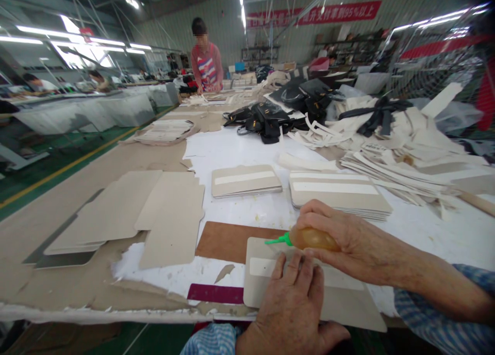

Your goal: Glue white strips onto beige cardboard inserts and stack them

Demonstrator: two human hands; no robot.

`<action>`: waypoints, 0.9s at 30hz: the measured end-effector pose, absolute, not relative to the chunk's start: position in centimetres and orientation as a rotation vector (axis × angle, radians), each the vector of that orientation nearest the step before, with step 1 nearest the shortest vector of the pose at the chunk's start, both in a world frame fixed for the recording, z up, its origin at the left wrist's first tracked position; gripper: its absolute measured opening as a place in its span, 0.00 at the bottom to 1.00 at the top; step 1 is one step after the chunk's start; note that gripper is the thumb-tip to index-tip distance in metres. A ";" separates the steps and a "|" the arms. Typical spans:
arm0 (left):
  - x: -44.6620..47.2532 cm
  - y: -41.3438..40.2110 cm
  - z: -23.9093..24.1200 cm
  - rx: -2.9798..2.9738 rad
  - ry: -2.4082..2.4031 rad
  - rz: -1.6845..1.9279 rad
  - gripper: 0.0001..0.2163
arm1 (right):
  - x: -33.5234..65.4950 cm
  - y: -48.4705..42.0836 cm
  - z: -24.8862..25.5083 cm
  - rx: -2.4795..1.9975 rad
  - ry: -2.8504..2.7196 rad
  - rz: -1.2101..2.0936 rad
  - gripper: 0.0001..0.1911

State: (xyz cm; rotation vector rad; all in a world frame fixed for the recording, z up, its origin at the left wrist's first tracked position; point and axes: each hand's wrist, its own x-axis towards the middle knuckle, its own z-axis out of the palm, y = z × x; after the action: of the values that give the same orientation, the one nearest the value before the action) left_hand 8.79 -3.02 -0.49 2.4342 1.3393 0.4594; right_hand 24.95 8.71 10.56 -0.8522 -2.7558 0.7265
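Here's the beige panel (348,308), long axis running left to right, the left hand (290,308) pressed over it, fingers slightly spread, gripping nothing. At the panel's far edge, the right hand (348,236) is clamped round an amber squeeze bottle (314,239), its green nozzle (284,239) aimed left along that edge; contact, can't tell. Brown strip (224,241) just beyond the panel's left end, white-striped stack (340,196) farther beyond

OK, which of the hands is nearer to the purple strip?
Left. The left hand lies on the beige panel, right of the purple strip; the right hand, holding the bottle, is farther right and forward.
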 end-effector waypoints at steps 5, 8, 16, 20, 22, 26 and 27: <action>8.8 -3.1 -0.3 2.397 1.328 0.449 0.40 | 24.7 8.5 10.0 -0.872 -2.706 0.659 0.05; 8.8 -3.1 -0.3 2.386 1.335 0.475 0.40 | 24.6 8.3 9.6 -0.899 -2.680 0.631 0.10; 8.8 -3.0 0.0 2.412 1.336 0.474 0.40 | 24.3 8.3 9.4 -0.718 -2.629 0.528 0.02; 8.8 -3.0 0.0 2.412 1.342 0.472 0.40 | 24.5 8.4 9.6 -0.664 -2.601 0.522 0.03; 8.8 -3.1 -0.1 2.412 1.354 0.468 0.41 | 24.5 8.5 9.6 -0.650 -2.586 0.547 0.03; 8.8 -3.2 -0.3 2.424 1.357 0.459 0.40 | 24.6 8.7 9.3 -0.654 -2.573 0.569 0.03; 8.8 -3.2 -0.2 2.428 1.359 0.464 0.40 | 24.6 8.7 9.2 -0.652 -2.572 0.575 0.03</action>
State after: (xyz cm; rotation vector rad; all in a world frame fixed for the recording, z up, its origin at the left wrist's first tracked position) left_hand 8.85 -3.15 -0.24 2.4276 1.3591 0.4643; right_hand 24.60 8.67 9.22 -0.6516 -2.5723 0.5748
